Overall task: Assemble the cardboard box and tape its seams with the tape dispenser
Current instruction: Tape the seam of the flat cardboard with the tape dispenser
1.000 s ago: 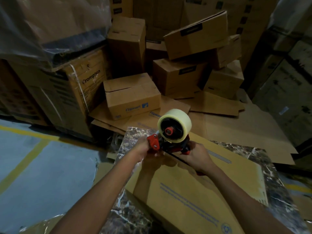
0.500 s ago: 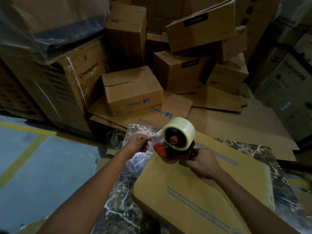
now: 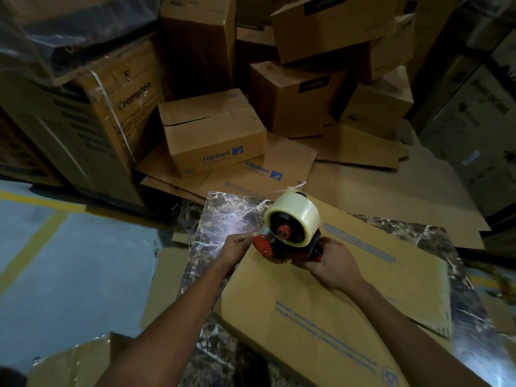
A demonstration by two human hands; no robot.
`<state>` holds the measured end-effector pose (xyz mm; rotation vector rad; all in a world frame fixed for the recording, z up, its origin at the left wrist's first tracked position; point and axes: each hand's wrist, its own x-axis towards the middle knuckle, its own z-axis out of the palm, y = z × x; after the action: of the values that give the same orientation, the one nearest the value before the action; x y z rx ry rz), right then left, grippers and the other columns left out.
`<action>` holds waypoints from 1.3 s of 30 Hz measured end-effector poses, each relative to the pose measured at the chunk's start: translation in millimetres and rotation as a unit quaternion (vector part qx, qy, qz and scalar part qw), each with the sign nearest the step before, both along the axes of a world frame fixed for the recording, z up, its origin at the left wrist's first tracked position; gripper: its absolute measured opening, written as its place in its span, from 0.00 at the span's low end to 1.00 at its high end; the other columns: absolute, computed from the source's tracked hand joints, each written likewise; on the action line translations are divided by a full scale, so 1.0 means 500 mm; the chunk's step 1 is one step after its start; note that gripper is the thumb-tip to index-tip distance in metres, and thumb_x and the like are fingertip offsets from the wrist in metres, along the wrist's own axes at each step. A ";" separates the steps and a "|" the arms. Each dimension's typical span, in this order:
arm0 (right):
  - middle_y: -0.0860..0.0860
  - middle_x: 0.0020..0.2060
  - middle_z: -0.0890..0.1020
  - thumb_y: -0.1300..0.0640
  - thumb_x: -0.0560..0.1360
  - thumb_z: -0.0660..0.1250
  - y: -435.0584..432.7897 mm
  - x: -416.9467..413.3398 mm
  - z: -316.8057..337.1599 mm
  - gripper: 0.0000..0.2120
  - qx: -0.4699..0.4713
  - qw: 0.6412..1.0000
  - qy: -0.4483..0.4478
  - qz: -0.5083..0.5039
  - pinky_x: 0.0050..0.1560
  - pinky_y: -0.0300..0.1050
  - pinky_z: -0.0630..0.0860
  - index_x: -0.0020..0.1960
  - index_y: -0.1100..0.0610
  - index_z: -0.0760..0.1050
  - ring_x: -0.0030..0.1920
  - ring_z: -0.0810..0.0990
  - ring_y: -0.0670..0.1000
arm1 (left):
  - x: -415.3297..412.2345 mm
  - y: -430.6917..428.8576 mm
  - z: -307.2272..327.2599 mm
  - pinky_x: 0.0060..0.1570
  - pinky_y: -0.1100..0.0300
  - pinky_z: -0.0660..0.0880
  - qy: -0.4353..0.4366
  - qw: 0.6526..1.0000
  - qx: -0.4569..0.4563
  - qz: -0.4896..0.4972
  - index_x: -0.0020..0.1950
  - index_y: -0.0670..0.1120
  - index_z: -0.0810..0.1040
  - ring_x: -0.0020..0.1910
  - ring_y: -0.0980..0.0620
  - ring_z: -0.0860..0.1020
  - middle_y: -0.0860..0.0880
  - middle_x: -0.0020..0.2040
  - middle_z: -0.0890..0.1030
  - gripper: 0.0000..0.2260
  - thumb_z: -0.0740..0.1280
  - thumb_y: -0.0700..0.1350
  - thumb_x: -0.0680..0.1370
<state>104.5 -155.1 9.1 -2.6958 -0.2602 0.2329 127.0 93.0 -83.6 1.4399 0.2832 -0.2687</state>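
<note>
Two hands [image 3: 237, 251] [image 3: 333, 268], one tape dispenser [image 3: 291, 233]

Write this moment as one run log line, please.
stage: tape prep | right hand grips red-black plastic tape dispenser by handle | left hand pinches its front end | flat brown cardboard box unassembled on marbled table

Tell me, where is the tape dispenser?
The tape dispenser is at the centre of the head view, over the far left corner of the flat cardboard box; the right hand grips its handle, the left hand is at its red front end.
</note>
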 end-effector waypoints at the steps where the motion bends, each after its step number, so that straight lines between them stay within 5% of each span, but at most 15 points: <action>1: 0.43 0.42 0.77 0.31 0.66 0.69 0.001 0.001 0.003 0.22 -0.003 1.000 0.001 0.004 0.38 0.44 0.73 0.52 0.43 0.81 0.40 0.76 0.46 | 0.001 -0.003 -0.005 0.38 0.61 0.76 0.012 1.000 0.020 0.004 0.45 0.43 0.83 0.34 0.57 0.80 0.47 0.39 0.84 0.06 0.67 0.40 0.78; 5: 0.43 0.36 0.74 0.35 0.68 0.72 0.008 -0.004 0.021 0.14 -0.009 1.000 0.018 0.009 0.33 0.39 0.65 0.43 0.44 0.77 0.35 0.72 0.44 | -0.001 0.010 -0.034 0.55 0.54 0.74 0.133 0.971 0.193 -0.058 0.59 0.37 0.78 0.56 0.42 0.78 0.38 0.59 0.79 0.25 0.66 0.58 0.75; 8: 0.41 0.35 0.76 0.34 0.67 0.73 0.006 -0.002 0.025 0.16 0.011 0.999 0.043 -0.017 0.32 0.37 0.66 0.44 0.44 0.76 0.36 0.74 0.41 | -0.010 0.013 -0.006 0.57 0.49 0.73 0.059 0.953 0.296 0.005 0.66 0.38 0.74 0.58 0.39 0.77 0.38 0.60 0.79 0.22 0.68 0.51 0.78; 11: 0.40 0.42 0.79 0.32 0.65 0.70 -0.001 0.001 0.026 0.22 0.028 0.997 0.069 0.004 0.38 0.40 0.70 0.53 0.44 0.79 0.43 0.78 0.44 | -0.022 -0.001 0.050 0.55 0.45 0.77 -0.045 0.986 0.139 0.082 0.54 0.44 0.81 0.52 0.43 0.80 0.42 0.51 0.83 0.08 0.64 0.44 0.81; 14: 0.47 0.43 0.81 0.44 0.68 0.73 0.002 0.009 0.046 0.14 0.068 0.989 0.133 0.000 0.38 0.41 0.71 0.49 0.50 0.78 0.45 0.79 0.50 | -0.038 -0.018 0.085 0.46 0.65 0.78 -0.041 0.997 0.040 0.053 0.57 0.40 0.81 0.50 0.52 0.81 0.43 0.53 0.82 0.11 0.60 0.39 0.82; 16: 0.52 0.37 0.82 0.53 0.68 0.74 0.005 0.013 0.053 0.10 0.090 0.979 0.182 -0.021 0.34 0.44 0.70 0.45 0.57 0.79 0.38 0.79 0.52 | -0.049 -0.023 0.083 0.43 0.72 0.75 -0.046 0.998 0.032 0.025 0.62 0.38 0.78 0.50 0.56 0.79 0.45 0.56 0.80 0.13 0.58 0.35 0.82; 19: 0.56 0.30 0.80 0.59 0.66 0.70 0.012 0.011 0.058 0.03 0.104 0.964 0.243 -0.023 0.29 0.43 0.69 0.36 0.59 0.78 0.27 0.74 0.52 | -0.058 -0.009 0.060 0.54 0.66 0.74 -0.070 0.996 0.050 -0.007 0.61 0.46 0.77 0.58 0.52 0.78 0.46 0.58 0.79 0.15 0.56 0.32 0.82; 22: 0.54 0.33 0.80 0.47 0.68 0.73 0.014 0.018 0.044 0.11 0.066 0.981 0.182 0.016 0.34 0.46 0.68 0.36 0.53 0.77 0.33 0.76 0.52 | -0.062 -0.006 0.058 0.62 0.62 0.72 -0.094 0.990 0.090 -0.050 0.65 0.47 0.73 0.59 0.57 0.77 0.49 0.61 0.78 0.17 0.56 0.31 0.82; 26: 0.50 0.33 0.79 0.28 0.61 0.66 0.013 0.023 0.037 0.25 0.025 0.986 0.158 0.037 0.36 0.51 0.72 0.38 0.50 0.77 0.37 0.79 0.54 | -0.064 -0.010 0.073 0.53 0.76 0.71 -0.107 0.983 0.140 -0.050 0.70 0.42 0.67 0.61 0.51 0.73 0.46 0.64 0.74 0.18 0.55 0.30 0.81; 32: 0.49 0.38 0.81 0.40 0.69 0.72 -0.064 -0.006 0.061 0.11 0.013 0.986 0.159 0.047 0.40 0.49 0.72 0.37 0.46 0.78 0.40 0.78 0.52 | -0.070 -0.015 0.074 0.57 0.76 0.68 -0.115 0.981 0.148 -0.050 0.69 0.40 0.71 0.67 0.53 0.71 0.51 0.65 0.74 0.16 0.59 0.33 0.81; 36: 0.48 0.39 0.83 0.33 0.57 0.66 -0.116 -0.018 0.033 0.22 0.016 0.987 0.162 0.016 0.42 0.51 0.76 0.42 0.48 0.82 0.41 0.81 0.52 | -0.086 -0.029 0.093 0.61 0.72 0.69 -0.111 0.973 0.197 -0.050 0.70 0.45 0.73 0.69 0.55 0.70 0.54 0.65 0.74 0.17 0.59 0.36 0.82; 39: 0.47 0.37 0.82 0.32 0.56 0.64 -0.115 -0.013 0.032 0.24 0.017 0.985 0.171 0.032 0.39 0.49 0.75 0.43 0.47 0.81 0.39 0.80 0.50 | -0.102 -0.039 0.099 0.72 0.58 0.63 -0.189 0.889 0.408 -0.092 0.75 0.55 0.65 0.73 0.58 0.63 0.57 0.74 0.66 0.20 0.55 0.50 0.83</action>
<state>97.8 -212.3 25.0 -2.5593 -0.2440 0.6954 76.0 73.3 -34.0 2.3203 -0.0874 0.0000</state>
